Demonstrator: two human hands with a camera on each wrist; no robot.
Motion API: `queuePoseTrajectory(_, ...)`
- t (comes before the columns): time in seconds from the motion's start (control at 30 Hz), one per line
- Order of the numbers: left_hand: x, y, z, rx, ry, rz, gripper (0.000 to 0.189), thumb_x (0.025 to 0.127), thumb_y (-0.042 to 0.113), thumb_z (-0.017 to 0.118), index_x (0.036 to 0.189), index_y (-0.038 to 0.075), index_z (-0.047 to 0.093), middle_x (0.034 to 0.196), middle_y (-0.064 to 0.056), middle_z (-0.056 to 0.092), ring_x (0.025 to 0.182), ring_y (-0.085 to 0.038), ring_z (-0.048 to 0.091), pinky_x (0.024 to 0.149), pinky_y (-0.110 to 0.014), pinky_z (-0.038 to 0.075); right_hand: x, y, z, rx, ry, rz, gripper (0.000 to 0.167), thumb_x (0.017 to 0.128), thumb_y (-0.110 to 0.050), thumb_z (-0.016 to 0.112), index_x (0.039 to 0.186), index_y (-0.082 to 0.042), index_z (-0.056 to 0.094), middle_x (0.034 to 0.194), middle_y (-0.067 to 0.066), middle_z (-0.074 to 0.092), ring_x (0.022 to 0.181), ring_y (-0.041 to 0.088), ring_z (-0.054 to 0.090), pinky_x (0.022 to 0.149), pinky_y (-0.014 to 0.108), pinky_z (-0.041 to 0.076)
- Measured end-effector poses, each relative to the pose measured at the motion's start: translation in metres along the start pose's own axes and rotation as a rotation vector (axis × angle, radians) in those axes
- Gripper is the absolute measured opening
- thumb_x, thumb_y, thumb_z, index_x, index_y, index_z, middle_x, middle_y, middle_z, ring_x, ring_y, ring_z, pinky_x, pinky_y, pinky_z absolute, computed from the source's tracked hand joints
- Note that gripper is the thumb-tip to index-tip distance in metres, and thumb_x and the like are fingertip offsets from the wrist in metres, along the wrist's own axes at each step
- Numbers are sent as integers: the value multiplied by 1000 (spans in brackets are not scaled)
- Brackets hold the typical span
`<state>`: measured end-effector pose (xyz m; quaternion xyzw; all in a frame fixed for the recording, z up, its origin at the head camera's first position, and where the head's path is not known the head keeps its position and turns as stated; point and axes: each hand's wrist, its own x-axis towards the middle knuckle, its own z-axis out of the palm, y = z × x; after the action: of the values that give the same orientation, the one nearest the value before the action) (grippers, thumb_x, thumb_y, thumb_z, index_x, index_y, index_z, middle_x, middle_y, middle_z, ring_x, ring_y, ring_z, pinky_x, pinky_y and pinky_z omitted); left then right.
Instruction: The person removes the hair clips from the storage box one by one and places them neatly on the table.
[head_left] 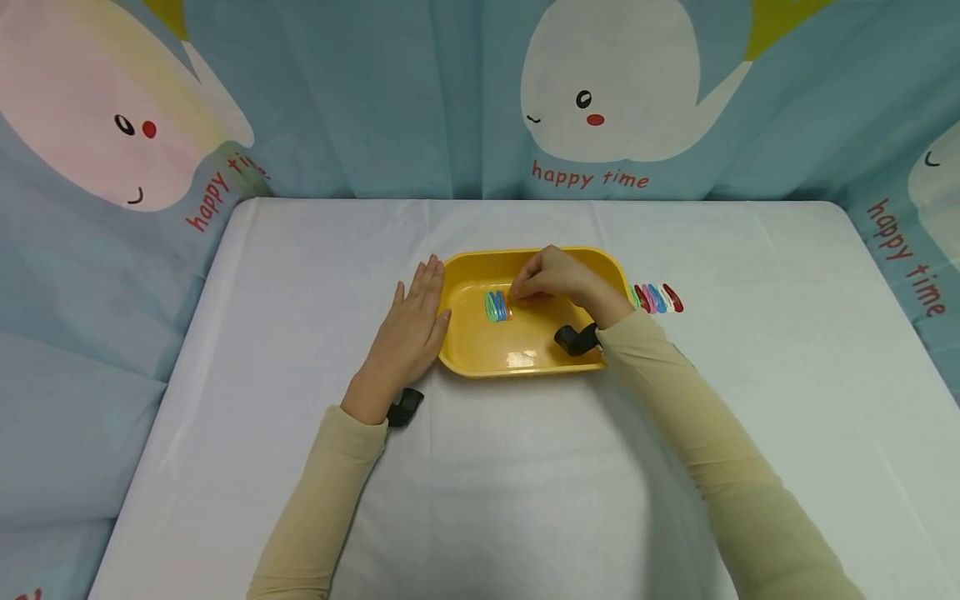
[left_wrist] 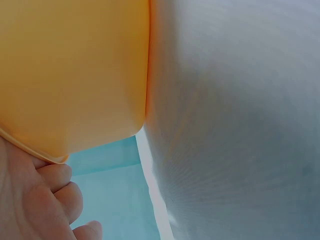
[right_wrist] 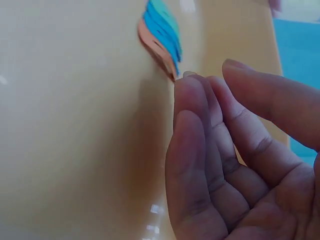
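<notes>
Inside a yellow tray, several slim coloured clips that look like hair clips lie side by side in green, blue and orange. My right hand reaches over the tray, its fingertips at the orange end of this row. In the right wrist view, the orange clip lies just beyond the bent fingers; the thumb stands apart, with nothing visible in between. My left hand lies with fingers extended along the tray's left side, touching its rim, and the left wrist view shows its fingertips at the yellow wall.
To the right of the tray, another row of colourful clips lies on the white tablecloth, partly hidden by the right wrist. A blue curtain with whale prints hangs behind the table. Each wrist wears a black camera mount.
</notes>
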<state>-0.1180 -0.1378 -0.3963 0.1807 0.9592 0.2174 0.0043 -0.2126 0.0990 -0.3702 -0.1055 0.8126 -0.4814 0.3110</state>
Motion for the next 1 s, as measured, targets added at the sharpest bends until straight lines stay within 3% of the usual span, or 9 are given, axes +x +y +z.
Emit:
queuePoseTrajectory(0.17,1,0,0,3,0,2,61,102,25,33,151,2,5,158,-9,2,144,-20,-1,114,-48,4,4,3,2,-1,-21,32,12,83,1,66,86,13,69,68,7,66,61,13,61,64,26,54)
queuePoseTrajectory(0.63,2,3,-1,10,-7,-6,60,102,26,31,151,2,5,158,-8,2,144,-22,1,114,-46,3,10,7,9,-26,46,100,12,82,-2,70,81,10,71,61,6,62,53,11,58,55,21,52)
queuePoseTrajectory(1.0,1,2,0,6,-6,-16,60,102,26,31,151,3,6,157,-7,1,144,-21,1,114,-46,4,11,5,19,-182,119,44,14,74,-7,79,69,4,72,58,3,64,49,11,59,51,22,50)
